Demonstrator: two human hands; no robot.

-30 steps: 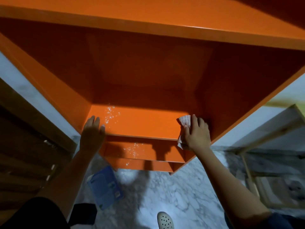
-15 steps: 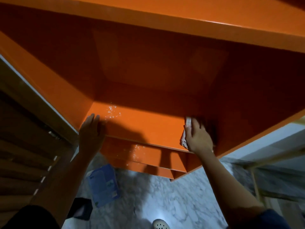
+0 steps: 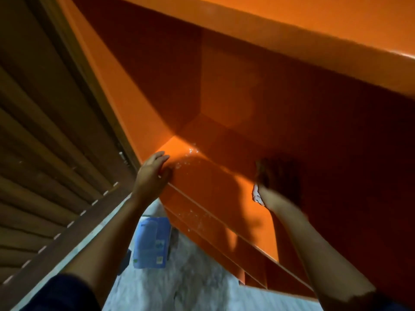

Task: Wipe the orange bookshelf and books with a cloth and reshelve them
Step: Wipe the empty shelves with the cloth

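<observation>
White cloth under right hand

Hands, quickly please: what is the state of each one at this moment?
Left hand: open, fingers resting on the front edge of the orange shelf, holding nothing.
Right hand: pressed on a white cloth in shadow; blurred.

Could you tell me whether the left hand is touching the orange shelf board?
Touching: the head view shows the left hand resting on the shelf board, fingers wrapped over its front edge.

Bare forearms; short dark sleeves, possibly navy.
</observation>
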